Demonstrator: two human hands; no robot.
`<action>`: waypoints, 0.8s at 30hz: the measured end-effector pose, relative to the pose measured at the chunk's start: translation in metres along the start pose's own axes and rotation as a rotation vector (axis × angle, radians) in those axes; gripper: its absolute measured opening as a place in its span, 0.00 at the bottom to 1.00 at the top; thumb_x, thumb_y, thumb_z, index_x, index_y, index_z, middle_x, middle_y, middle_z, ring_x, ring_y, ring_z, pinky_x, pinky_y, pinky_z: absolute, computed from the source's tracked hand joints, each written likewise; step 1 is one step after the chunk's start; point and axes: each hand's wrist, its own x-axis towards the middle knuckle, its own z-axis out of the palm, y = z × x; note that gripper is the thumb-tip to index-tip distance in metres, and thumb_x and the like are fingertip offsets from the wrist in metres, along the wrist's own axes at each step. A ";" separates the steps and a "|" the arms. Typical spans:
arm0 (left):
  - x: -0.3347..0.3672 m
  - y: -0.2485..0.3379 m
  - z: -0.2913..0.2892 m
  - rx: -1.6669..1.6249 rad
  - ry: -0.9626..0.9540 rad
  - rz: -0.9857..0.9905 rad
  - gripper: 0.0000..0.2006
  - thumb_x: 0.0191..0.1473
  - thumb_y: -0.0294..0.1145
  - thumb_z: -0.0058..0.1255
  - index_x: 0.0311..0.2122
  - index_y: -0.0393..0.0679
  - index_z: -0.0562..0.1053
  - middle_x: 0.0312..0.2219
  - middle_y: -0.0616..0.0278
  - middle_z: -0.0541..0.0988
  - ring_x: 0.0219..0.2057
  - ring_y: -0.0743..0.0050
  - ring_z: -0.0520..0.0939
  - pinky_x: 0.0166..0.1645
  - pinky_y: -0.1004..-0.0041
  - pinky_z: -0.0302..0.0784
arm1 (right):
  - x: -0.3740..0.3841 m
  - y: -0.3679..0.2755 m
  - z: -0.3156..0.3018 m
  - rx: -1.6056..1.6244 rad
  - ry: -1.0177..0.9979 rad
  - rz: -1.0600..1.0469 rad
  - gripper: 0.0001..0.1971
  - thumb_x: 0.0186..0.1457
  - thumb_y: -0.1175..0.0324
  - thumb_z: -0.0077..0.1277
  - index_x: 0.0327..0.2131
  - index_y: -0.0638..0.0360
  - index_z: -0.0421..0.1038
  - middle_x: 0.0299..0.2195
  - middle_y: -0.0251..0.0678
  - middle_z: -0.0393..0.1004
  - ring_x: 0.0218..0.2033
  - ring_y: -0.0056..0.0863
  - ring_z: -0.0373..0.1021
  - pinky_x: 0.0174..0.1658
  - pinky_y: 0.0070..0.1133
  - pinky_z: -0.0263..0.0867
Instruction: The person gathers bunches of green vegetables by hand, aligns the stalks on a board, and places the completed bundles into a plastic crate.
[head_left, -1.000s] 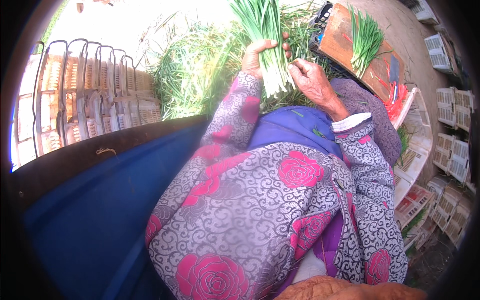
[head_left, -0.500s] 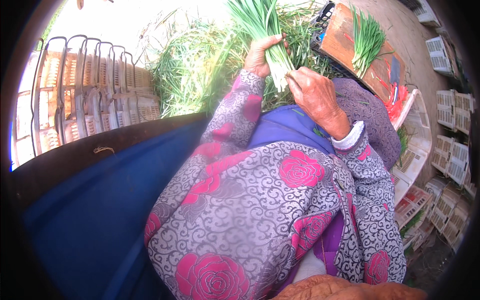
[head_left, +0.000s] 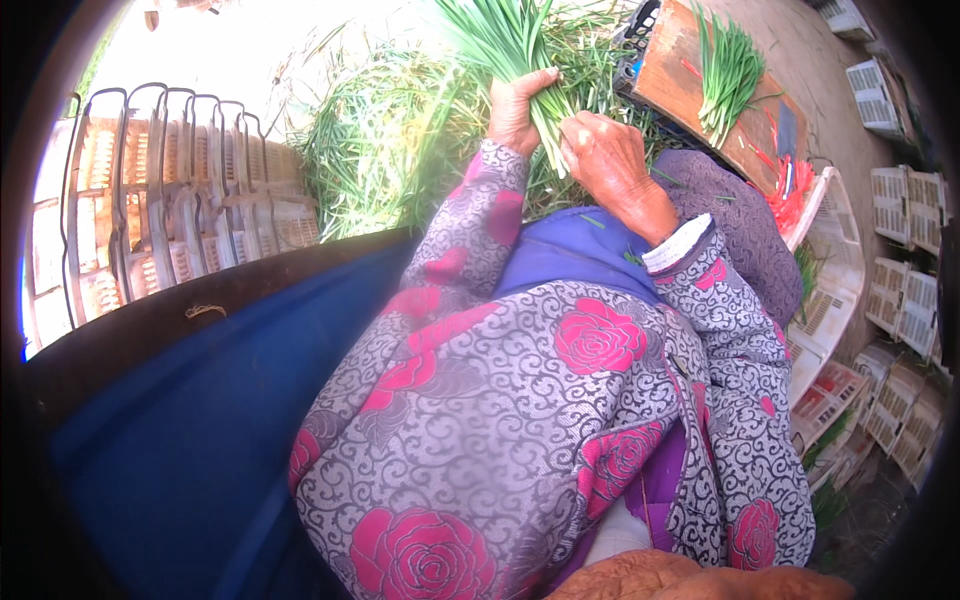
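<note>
My left hand [head_left: 517, 112] is wrapped round a bunch of green chives [head_left: 500, 45], thumb across the front. The leaves fan away from me, and the pale stalk ends point down toward my lap. Against the right side of those stalks, my right hand [head_left: 608, 165] is closed with its fingertips pinched at the bunch. Just what lies between these fingertips is partly hidden by the hand. Beneath and behind both hands spreads a heap of loose green and dry leaves [head_left: 385, 150]. Bits of leaf lie on the blue cloth [head_left: 560, 250] over my lap.
At the right, a wooden board [head_left: 665, 70] on a black crate bears another chive bunch [head_left: 725, 80], a knife-like dark blade [head_left: 787, 130] and red ties [head_left: 790, 200]. Pale plastic crates [head_left: 905, 205] line the far right. Stacked crates [head_left: 180, 190] and a blue surface [head_left: 220, 400] are at left.
My right hand has moved slightly up and left along the stalks, its fingers now higher on the bunch. The left hand keeps its hold, and the leaf tips have swung a little left.
</note>
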 end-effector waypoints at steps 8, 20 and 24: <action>0.009 0.009 -0.013 -0.207 0.038 -0.295 0.09 0.51 0.22 0.56 0.39 0.35 0.75 0.28 0.54 0.80 0.28 0.61 0.82 0.38 0.63 0.83 | -0.031 -0.007 -0.052 0.883 -0.682 0.121 0.03 0.48 0.74 0.55 0.26 0.62 0.73 0.23 0.38 0.75 0.25 0.27 0.72 0.32 0.26 0.68; -0.007 0.003 0.015 0.032 -0.055 -0.183 0.14 0.48 0.18 0.55 0.43 0.31 0.72 0.30 0.56 0.79 0.27 0.67 0.82 0.33 0.67 0.84 | -0.036 0.005 -0.020 0.589 -0.210 -0.085 0.06 0.54 0.72 0.52 0.34 0.64 0.70 0.27 0.51 0.73 0.29 0.52 0.72 0.32 0.40 0.66; -0.008 0.003 0.024 0.113 -0.111 -0.201 0.18 0.46 0.15 0.55 0.45 0.36 0.72 0.32 0.59 0.80 0.28 0.70 0.83 0.33 0.71 0.83 | -0.057 0.009 -0.045 0.492 -0.634 0.016 0.06 0.55 0.73 0.53 0.36 0.65 0.74 0.25 0.47 0.76 0.28 0.46 0.75 0.33 0.33 0.69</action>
